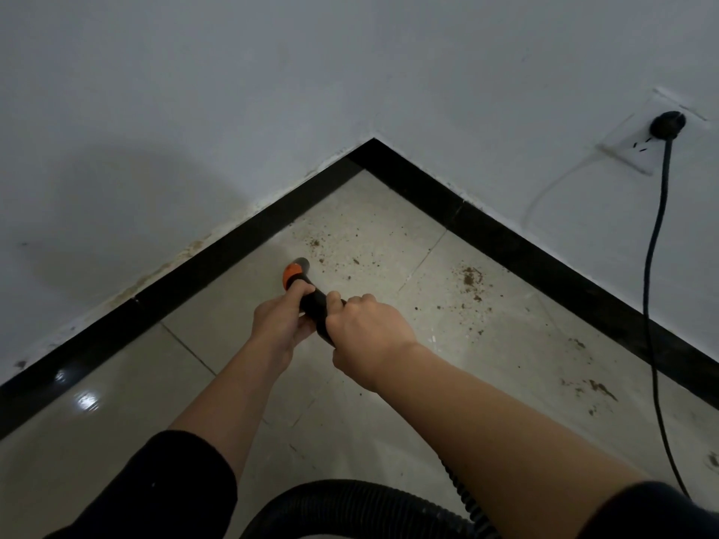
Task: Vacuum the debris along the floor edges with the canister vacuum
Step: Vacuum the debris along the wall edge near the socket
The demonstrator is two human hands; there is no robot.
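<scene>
Both hands hold the black vacuum wand (pixel 316 303), which ends in an orange collar (pixel 290 277) and a dark nozzle tip (pixel 301 263). My left hand (pixel 281 322) grips it just behind the collar, and my right hand (pixel 367 324) grips it further back. The nozzle points at the tiled floor close to the left black baseboard (pixel 218 250), near the room corner. Brown debris (pixel 471 280) lies scattered on the tiles to the right of the nozzle, with more specks (pixel 316 243) just ahead of it and along the right edge (pixel 597 387).
The ribbed black hose (pixel 350 499) loops across the bottom. A black power cord (pixel 653 274) hangs from a plug in the wall socket (pixel 666 124) on the right and runs down over the right baseboard (pixel 544 262). White walls meet at the corner (pixel 373 140).
</scene>
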